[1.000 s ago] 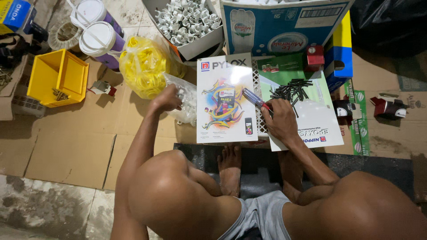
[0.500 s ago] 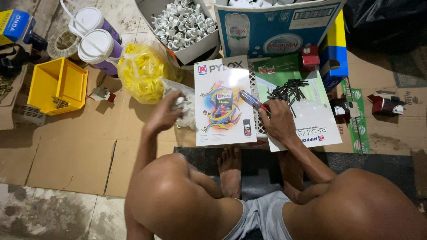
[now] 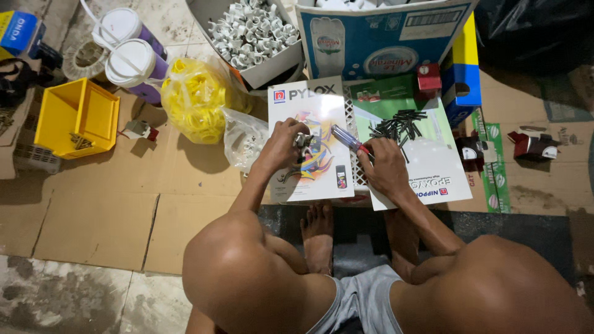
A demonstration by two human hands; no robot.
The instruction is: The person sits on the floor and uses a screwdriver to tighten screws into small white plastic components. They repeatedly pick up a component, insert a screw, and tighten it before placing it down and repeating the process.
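Note:
My left hand holds a small white plastic fitting over a glossy colourful brochure. My right hand grips a screwdriver with a clear blue handle, its tip pointing left toward the fitting. A pile of short black screws lies on a green and white brochure just beyond my right hand.
A clear bag of white fittings and a bag of yellow rings sit to the left. Further left are a yellow bin and two white-lidded jars. A box of white fittings and a blue carton stand behind.
My left hand has come away from the clear bag and moved right onto the colourful brochure, now holding a white fitting. The right hand with the screwdriver stays about where it was.

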